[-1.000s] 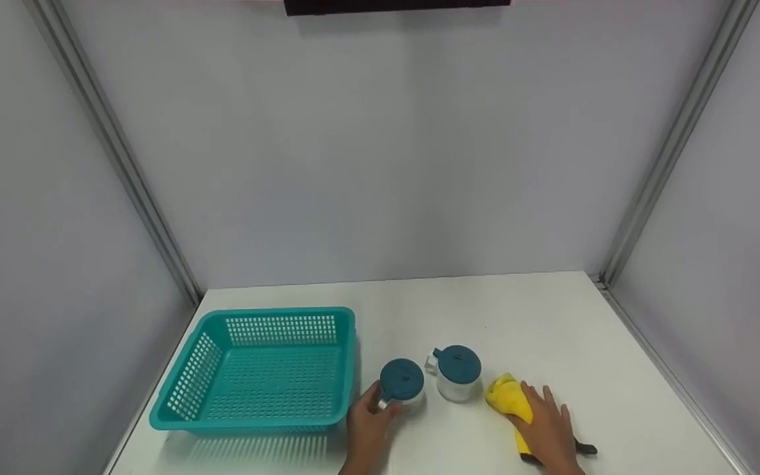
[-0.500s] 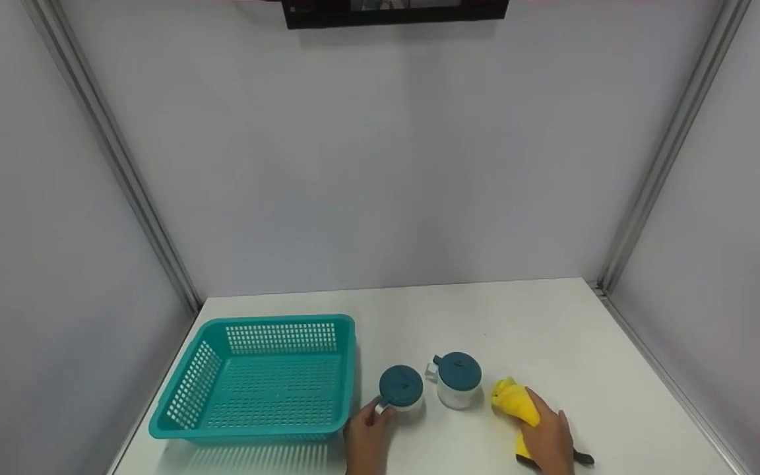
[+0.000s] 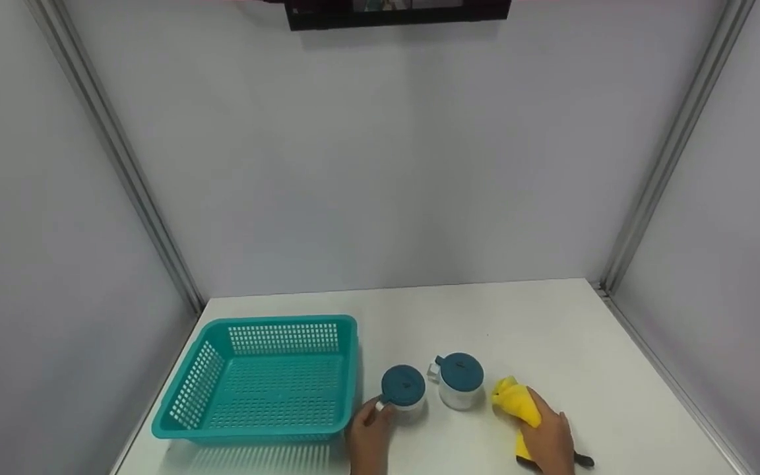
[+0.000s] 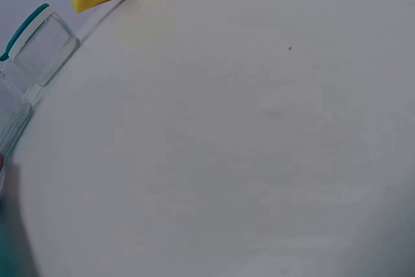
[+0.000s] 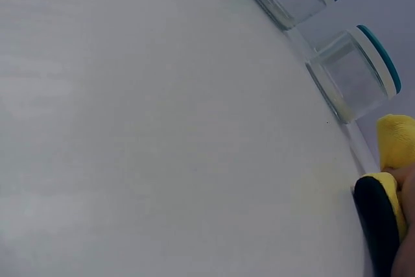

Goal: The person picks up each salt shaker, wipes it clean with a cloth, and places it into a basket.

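1. The left hand (image 3: 370, 439) was at the handle (image 3: 380, 406) of the near jar (image 3: 403, 384), its thumb and finger pinching it.
2. That jar stood upright on the white table (image 3: 459, 310), its round blue lid (image 3: 402, 384) on and its handle turned toward the hand.
3. The far jar (image 3: 461, 373), clear-sided with a lid of the same blue, stood upright just beside the near one, a little behind and to its right; neither hand touched it.
4. The right hand (image 3: 549, 439) gripped a yellow cloth (image 3: 516, 404), the fingers clamped round it; how the fingertips lay, I could not tell.
5. The cloth was bunched at the top and dark at its lower ends, which lay against the table. It was near the far jar, with a gap between them.
6. A green basket (image 3: 274, 389) with holes in its sides sat to the left of both jars, its right front corner beside the left hand.
7. Behind the table rose a grey wall (image 3: 380, 171), with part of a dark-framed screen (image 3: 400, 16) at the top.
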### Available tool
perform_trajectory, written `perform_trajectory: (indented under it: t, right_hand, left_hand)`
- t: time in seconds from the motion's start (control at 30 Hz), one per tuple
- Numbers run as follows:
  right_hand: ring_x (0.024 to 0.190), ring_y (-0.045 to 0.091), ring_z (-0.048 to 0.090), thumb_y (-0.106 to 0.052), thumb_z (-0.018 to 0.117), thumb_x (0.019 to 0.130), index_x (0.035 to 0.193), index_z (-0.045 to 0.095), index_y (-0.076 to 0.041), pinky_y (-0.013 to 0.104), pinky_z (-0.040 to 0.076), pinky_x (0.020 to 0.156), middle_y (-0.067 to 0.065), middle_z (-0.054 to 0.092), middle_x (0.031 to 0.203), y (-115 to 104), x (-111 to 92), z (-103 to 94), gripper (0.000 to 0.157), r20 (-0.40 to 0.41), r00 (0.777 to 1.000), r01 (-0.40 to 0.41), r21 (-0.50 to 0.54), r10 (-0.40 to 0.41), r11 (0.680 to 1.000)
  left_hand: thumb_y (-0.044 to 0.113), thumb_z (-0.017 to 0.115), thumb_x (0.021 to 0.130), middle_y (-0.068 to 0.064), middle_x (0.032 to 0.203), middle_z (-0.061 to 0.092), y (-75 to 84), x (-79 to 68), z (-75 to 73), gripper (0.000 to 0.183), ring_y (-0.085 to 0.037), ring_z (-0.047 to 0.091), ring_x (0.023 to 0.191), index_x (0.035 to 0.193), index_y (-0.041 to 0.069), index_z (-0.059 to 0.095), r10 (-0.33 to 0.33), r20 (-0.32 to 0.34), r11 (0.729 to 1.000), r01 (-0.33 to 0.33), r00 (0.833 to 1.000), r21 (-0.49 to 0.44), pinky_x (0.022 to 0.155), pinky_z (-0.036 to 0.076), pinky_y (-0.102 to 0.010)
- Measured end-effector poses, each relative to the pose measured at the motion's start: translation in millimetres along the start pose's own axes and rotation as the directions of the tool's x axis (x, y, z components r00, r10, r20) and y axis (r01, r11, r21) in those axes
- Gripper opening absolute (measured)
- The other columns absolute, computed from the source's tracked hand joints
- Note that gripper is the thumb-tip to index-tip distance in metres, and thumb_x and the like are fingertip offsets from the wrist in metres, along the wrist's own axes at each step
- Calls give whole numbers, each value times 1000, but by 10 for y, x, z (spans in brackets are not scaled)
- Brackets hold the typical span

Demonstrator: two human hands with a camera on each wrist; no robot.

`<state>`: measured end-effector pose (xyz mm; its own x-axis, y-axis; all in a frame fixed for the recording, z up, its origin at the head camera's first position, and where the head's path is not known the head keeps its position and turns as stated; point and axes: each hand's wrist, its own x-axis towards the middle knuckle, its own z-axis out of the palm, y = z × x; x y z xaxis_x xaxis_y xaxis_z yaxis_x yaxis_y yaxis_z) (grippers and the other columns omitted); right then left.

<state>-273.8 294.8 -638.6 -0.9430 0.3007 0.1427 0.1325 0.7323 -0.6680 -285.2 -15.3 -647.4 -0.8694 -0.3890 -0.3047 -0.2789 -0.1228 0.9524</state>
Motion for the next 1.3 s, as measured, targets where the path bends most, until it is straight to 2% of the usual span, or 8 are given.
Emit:
perform_trajectory:
  t: [0.23, 0.4, 0.57, 0.77, 0.9, 1.03, 1.23, 1.3]
  right_hand:
    - [125, 42, 53, -11, 70, 90, 150, 36, -5, 61, 36, 107, 20, 49, 145, -12, -70, 9, 69, -32, 999, -37, 31, 38, 999]
    - [124, 40, 55, -14, 72, 89, 151, 35, -5, 58, 40, 106, 19, 49, 145, -41, -100, 23, 72, -71, 997, -31, 41, 34, 999]
    - [129, 41, 50, -12, 72, 90, 155, 29, -9, 59, 36, 108, 19, 44, 150, -102, -115, 10, 78, -88, 995, -41, 49, 45, 998]
    - [132, 40, 46, -6, 70, 90, 156, 25, -16, 59, 34, 110, 20, 42, 151, -171, -130, -42, 81, -117, 993, 5, 68, 3, 998]
    - [131, 38, 48, 0, 68, 89, 152, 38, -14, 57, 35, 111, 18, 47, 148, -200, -134, -38, 71, -185, 982, 59, 70, -45, 996]
    - [124, 40, 54, 7, 65, 86, 141, 54, -11, 58, 39, 107, 20, 54, 139, -221, -139, -34, 59, -252, 964, 103, 70, -82, 992]
    - [115, 38, 58, 16, 55, 79, 121, 69, -7, 57, 42, 104, 20, 60, 129, -300, -151, -112, 50, -257, 964, 111, 148, -70, 983]
    - [111, 32, 60, 16, 54, 77, 114, 73, -8, 45, 46, 104, 14, 63, 124, -347, -152, -146, 47, -264, 961, 129, 172, -81, 977]
  left_hand:
    - [41, 86, 72, -19, 137, 57, -29, -52, -1, 48, -39, 49, 130, 110, 14, 75, 11, -35, 1000, -12, 999, -27, 99, 49, -52]
    - [37, 87, 71, -7, 107, 69, -8, -123, -19, 41, -25, 60, 109, 103, 12, 77, 152, -66, 987, -155, 986, -49, 84, 56, -38]
    - [33, 87, 72, -3, 86, 62, 58, -180, -27, 35, -18, 54, 88, 97, 10, 77, 255, -59, 965, -258, 965, -51, 70, 52, -29]
    - [26, 84, 76, -1, 85, 63, 119, -261, 1, 22, -14, 53, 83, 93, 15, 77, 362, -34, 932, -361, 932, 22, 67, 52, -26]
    - [25, 82, 79, 2, 85, 63, 168, -300, 11, 18, -12, 53, 80, 94, 16, 76, 452, -24, 891, -450, 892, 61, 68, 53, -28]
    - [23, 81, 81, 5, 83, 61, 247, -333, -8, 15, -12, 53, 79, 94, 17, 76, 500, -39, 865, -496, 865, 78, 68, 53, -30]
    - [21, 80, 82, 3, 83, 62, 409, -411, -47, 14, -13, 54, 81, 94, 16, 75, 450, -39, 893, -449, 892, 41, 68, 53, -27]
    - [20, 80, 82, 1, 84, 63, 457, -437, -60, 15, -14, 55, 83, 95, 15, 76, 445, -39, 895, -445, 895, 18, 68, 53, -26]
